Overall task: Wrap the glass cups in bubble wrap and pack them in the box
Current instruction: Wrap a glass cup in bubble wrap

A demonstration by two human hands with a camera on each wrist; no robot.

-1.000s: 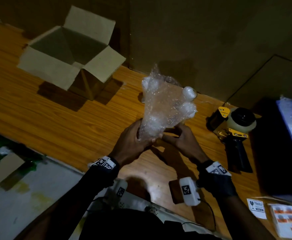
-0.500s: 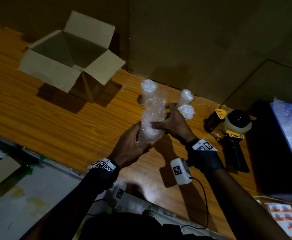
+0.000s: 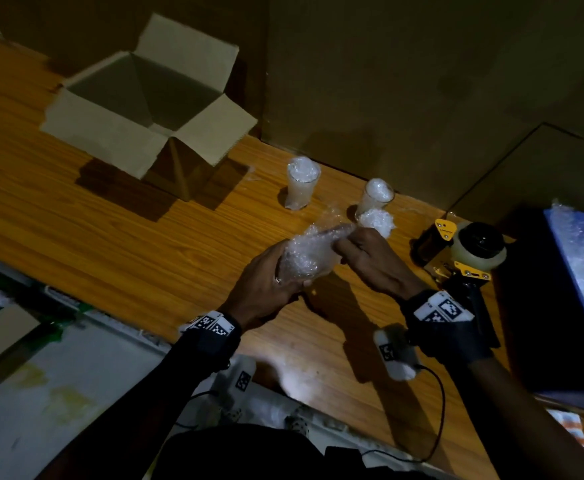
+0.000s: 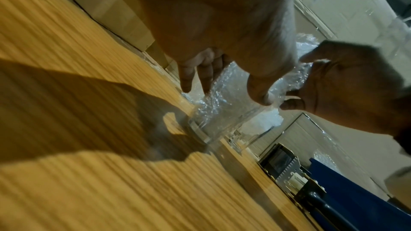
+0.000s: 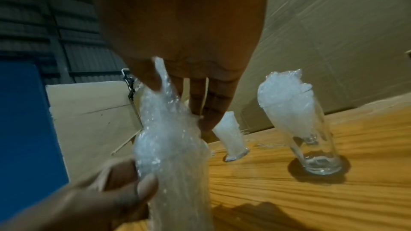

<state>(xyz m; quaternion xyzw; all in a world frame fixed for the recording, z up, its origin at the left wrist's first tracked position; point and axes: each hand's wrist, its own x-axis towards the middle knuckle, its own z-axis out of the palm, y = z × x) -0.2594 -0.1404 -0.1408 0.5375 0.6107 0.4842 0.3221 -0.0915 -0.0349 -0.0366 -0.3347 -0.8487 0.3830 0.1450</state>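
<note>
While our left hand (image 3: 269,282) grips the wrapped glass (image 3: 306,259) by its base, the bundle's long axis points away toward our right hand (image 3: 370,261) — those fingers pinch the loose bubble-wrap end, the open box (image 3: 138,109) well off to the far left.

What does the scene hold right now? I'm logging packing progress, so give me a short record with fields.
held item: glass cup covered in bubble wrap, off the table
left hand: grips the wrapped cup's lower part
right hand: pinches the bubble wrap's loose end
cups on table: two glasses upright, stuffed with wrap; a third bubble wrap clump beside them
box: open, nothing visible inside
tape dispenser: lying on the table, untouched
</note>
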